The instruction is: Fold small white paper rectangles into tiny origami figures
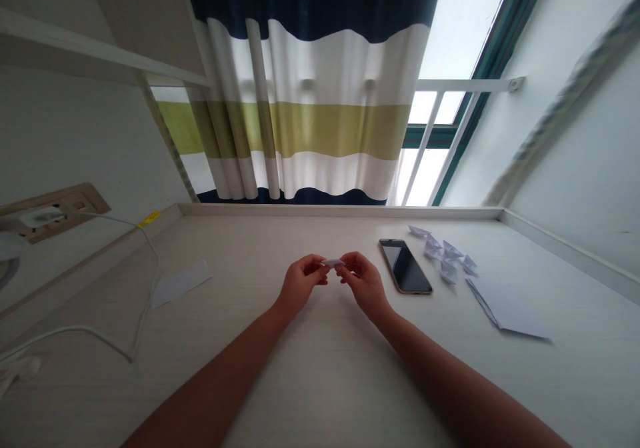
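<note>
Fingers (316, 266) pinching folded paper (333, 262), smartphone (405, 267), more folds (433, 247), white cable (157, 265)

Phone (405, 267) on desk (330, 381), paper folds (444, 255) right of it, sheet (506, 308) in front.

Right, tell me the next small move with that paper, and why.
I'd probably set the small folded paper down with the other folded paper pieces, since the left hand and right hand pinch it and those pieces lie together beyond the phone.
</note>
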### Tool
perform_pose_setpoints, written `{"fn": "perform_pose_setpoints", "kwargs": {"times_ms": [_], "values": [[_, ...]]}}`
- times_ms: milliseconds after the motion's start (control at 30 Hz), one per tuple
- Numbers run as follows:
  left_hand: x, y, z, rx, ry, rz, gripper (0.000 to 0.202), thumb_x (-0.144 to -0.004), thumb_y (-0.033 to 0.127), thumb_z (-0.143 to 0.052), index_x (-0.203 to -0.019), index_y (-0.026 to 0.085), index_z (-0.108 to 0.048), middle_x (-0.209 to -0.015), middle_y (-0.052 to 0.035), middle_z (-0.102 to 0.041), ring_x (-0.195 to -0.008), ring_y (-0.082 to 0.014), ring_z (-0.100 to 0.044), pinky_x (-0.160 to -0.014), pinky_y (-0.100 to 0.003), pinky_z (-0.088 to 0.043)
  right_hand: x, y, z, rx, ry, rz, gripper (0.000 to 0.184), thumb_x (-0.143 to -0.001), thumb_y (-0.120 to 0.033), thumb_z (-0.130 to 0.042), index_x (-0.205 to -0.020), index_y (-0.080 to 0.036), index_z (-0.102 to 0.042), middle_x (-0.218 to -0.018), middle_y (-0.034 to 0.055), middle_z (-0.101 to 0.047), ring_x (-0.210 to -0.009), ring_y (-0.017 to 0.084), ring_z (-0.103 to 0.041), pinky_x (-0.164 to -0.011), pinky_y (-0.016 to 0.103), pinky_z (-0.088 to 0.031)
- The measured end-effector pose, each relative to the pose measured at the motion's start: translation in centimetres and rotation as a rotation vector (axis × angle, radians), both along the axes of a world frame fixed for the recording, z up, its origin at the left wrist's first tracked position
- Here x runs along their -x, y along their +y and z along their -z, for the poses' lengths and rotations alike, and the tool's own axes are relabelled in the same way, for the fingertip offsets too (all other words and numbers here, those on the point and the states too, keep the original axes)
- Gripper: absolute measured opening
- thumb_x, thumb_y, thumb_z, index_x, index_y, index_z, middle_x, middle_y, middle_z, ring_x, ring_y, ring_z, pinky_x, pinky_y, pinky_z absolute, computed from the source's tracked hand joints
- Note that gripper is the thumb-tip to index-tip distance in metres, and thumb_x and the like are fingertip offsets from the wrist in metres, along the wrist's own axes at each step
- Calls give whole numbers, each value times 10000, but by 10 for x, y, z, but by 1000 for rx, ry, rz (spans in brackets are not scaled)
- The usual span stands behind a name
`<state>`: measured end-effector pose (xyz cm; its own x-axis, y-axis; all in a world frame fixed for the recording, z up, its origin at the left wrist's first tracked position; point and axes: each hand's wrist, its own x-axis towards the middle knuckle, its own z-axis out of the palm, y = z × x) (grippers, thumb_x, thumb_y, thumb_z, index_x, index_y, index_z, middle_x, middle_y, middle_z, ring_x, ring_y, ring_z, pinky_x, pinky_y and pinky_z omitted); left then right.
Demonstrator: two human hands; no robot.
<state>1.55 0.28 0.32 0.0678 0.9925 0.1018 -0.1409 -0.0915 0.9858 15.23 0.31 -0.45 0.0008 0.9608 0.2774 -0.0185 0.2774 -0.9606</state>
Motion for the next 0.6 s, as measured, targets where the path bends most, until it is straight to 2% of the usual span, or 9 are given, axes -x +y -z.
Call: {"fn": "perform_pose_setpoints", "kwargs": {"times_ms": [67,133,233,333,467,600], "values": [[1,0,-1,3,8,-29,210,-600,267,-679,-758,142,-622,-577,13,-603,-528,-113,-571,-542,-261,-510,0,-1,-2,8,51,-33,151,-659,-293,-626,-723,-185,-542,-607,-28,-564,-530,109,-559,-519,242,-462],[2,0,-3,10,-2,-10,210,-613,270,-665,-773,141,-622,-572,0,-620,-559,-134,-598,-568,-276,-515,1,-1,-3,8,107,-60,143,-649,-278,-631,-729,-185,-558,-600,-28,-579,-539,116,-575,-560,261,-478],[3,-2,-6,23,-30,17,187,-621,247,-645,-770,134,-635,-677,-34,-658,-658,-157,-628,-642,-297,-520,0,-1,-4,-6,137,-56,123,-623,-236,-641,-721,-184,-589,-657,-13,-613,-616,130,-597,-636,281,-492],[3,-3,-7,36,-73,16,176,-654,244,-592,-769,123,-648,-780,-52,-654,-716,-163,-621,-654,-303,-525,-1,0,-3,1,144,-47,91,-640,-218,-610,-722,-180,-614,-675,-4,-625,-656,137,-601,-684,297,-495],[3,-2,-6,27,-53,28,203,-645,250,-620,-801,119,-630,-783,-50,-640,-720,-157,-609,-634,-290,-531,-2,2,-1,10,109,-40,115,-669,-274,-604,-713,-169,-618,-652,6,-622,-629,139,-593,-662,302,-497],[1,-2,-4,-25,-5,-2,225,-582,213,-685,-775,131,-601,-747,-25,-626,-693,-145,-601,-614,-279,-535,-2,2,2,-9,-6,-11,198,-619,-315,-672,-718,-163,-594,-651,8,-616,-603,136,-579,-611,279,-487]]}}
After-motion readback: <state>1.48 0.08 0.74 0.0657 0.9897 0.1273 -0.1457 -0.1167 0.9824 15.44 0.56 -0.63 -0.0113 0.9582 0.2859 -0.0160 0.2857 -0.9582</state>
